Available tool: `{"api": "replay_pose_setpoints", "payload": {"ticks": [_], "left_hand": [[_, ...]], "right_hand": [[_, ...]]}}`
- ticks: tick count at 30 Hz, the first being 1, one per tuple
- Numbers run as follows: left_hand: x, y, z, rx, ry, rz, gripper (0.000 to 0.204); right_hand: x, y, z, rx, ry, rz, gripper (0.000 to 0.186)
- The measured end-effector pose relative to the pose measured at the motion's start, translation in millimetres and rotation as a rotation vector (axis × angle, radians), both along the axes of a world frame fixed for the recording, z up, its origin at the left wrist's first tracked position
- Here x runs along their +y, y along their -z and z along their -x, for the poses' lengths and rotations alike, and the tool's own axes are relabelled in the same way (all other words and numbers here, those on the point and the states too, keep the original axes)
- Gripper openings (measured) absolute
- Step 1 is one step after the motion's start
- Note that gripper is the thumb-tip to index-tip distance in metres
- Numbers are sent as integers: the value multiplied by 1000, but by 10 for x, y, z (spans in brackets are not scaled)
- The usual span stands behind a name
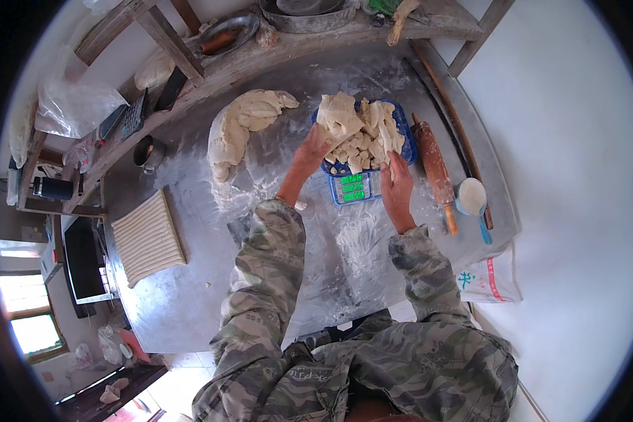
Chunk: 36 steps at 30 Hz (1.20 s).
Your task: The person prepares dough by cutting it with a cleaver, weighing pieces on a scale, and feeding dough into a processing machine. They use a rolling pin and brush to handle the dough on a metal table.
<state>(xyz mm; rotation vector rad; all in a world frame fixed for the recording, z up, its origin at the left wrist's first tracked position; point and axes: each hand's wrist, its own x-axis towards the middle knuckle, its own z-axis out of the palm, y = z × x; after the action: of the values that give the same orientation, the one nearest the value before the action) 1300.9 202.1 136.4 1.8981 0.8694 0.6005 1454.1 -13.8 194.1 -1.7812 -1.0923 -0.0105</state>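
Observation:
A blue tray heaped with torn pieces of pale dough rests on a digital scale with a lit green display. My left hand is closed on a large lump of dough at the tray's left side. At the right side, my right hand has its fingers closed on the lower end of a long dough piece. Part of its grip is hidden by the hand itself. To the left lies a thick curved roll of dough on the floured metal table.
Right of the tray lie a rolling pin, a long thin rod and a blue-handled scoop of white powder. A ridged cream mat and a metal cup are at left. A wooden shelf borders the far side.

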Motion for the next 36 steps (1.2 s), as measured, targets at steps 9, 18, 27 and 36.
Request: {"api": "replay_pose_setpoints", "payload": {"ticks": [9, 18, 27, 36], "left_hand": [[-71, -93, 154, 39, -192, 113, 66], [-984, 1019, 1300, 645, 16, -517, 33], [-1031, -12, 599, 132, -370, -179, 24], [-914, -605, -423, 147, -361, -453, 27]], "right_hand": [[-324, 295, -12, 10, 31, 99, 37], [-1281, 1011, 469, 93, -116, 310, 32], [-1506, 1086, 442, 279, -129, 385, 29], [-1545, 933, 312, 299, -144, 277, 30]]}}
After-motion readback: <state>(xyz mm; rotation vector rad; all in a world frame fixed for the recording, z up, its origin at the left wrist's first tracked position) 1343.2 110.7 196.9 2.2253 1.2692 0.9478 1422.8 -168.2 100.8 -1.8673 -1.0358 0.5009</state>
